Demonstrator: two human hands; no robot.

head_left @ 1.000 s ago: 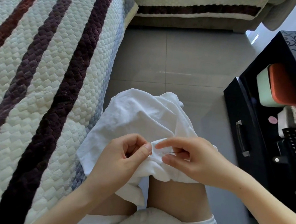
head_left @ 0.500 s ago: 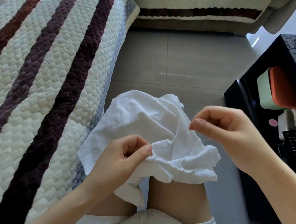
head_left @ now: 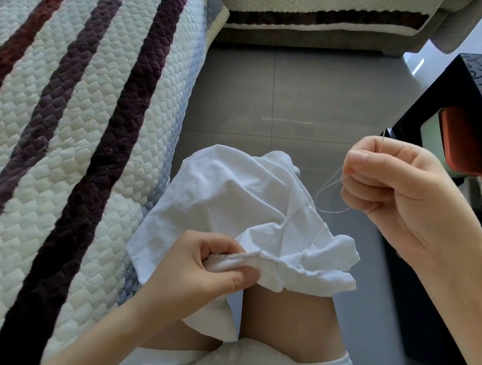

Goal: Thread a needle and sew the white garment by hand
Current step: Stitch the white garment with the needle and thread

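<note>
needle (head_left: 382, 140) pinched in the raised right hand (head_left: 401, 190), grip closed on it, thread (head_left: 294, 213) running down to the seam. left hand (head_left: 205, 267) grip clamped on the white garment (head_left: 232, 187), which lies bunched over the knee, beside a striped quilted sofa cover (head_left: 54, 123) and grey tiled floor (head_left: 278, 94).

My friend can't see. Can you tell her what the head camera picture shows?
A person's left hand pinches the edge of a white garment on their lap, while the right hand pulls a thin thread up and away from it. A striped quilted sofa cover lies to the left.
</note>
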